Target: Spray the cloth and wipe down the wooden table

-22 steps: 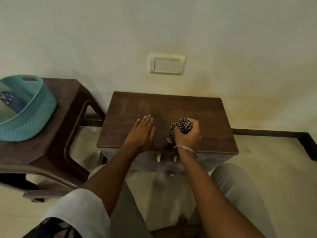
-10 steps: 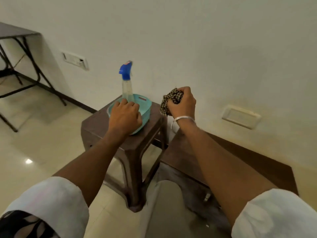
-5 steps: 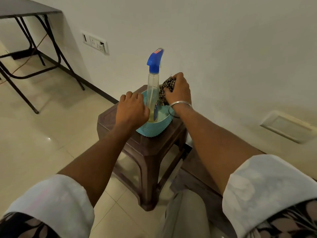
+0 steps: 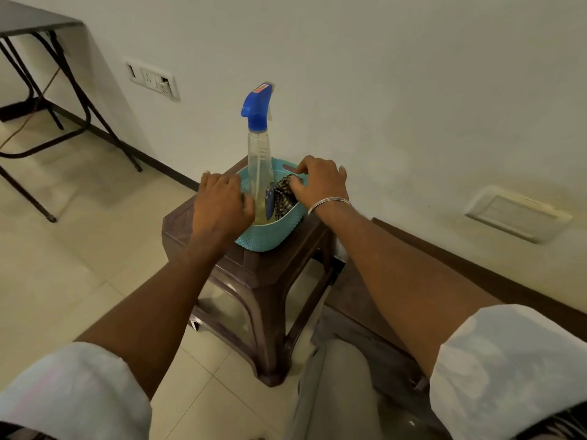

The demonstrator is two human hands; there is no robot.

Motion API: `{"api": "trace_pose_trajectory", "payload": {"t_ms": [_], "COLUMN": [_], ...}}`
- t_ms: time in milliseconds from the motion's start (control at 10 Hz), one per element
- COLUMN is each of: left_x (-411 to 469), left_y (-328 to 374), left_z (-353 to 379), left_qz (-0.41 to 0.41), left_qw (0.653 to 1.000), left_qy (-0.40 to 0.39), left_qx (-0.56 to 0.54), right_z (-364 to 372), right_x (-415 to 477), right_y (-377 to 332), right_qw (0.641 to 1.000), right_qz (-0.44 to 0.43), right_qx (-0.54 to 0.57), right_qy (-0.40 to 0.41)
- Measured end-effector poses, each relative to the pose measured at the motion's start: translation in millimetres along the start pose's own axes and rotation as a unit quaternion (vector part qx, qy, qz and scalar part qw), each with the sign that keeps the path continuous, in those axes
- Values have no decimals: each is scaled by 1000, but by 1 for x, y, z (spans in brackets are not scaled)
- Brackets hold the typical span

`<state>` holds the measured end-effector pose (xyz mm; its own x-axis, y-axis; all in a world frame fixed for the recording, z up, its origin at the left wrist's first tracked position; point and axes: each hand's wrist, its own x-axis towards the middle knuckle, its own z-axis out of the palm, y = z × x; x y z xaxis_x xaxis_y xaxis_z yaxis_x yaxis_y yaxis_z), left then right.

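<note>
- While the teal basket [image 4: 270, 239] sits on the brown stool [image 4: 254, 281], left hand [image 4: 220, 208] curls fingers over its 9 o'clock rim.
- Spray bottle [image 4: 259, 173] — upright inside, blue head up.
- Checked cloth [image 4: 284, 198] bunched in basket, 3 o'clock of bottle.
- Right hand [image 4: 322, 184] over cloth, fingers half-bent, thumb touching it — grip unclear.
- Wooden table [image 4: 349, 296] at stool's 4 o'clock.

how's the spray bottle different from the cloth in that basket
The bottle stands upright and rises well above the basket rim; the cloth lies crumpled low inside it. The bottle is clear with a blue head; the cloth is dark and checked. The right hand touches the cloth, not the bottle. Both sit in the same basket.
</note>
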<state>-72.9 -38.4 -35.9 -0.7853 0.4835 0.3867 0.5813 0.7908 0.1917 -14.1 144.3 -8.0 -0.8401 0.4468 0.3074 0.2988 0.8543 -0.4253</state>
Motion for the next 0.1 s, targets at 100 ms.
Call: {"api": "trace_pose_trajectory", "payload": {"t_ms": [100], "left_x": [-16], "left_y": [6], "left_z": [-1], "left_qz": [-52], "left_qw": [996], "left_qy": [72], "left_qx": [-2], "right_z": [-22], "right_x": [-11], "right_y": [15], "right_qw": [999], "right_qz": [-19], "right_qx": [-24], "right_qy": [25]}}
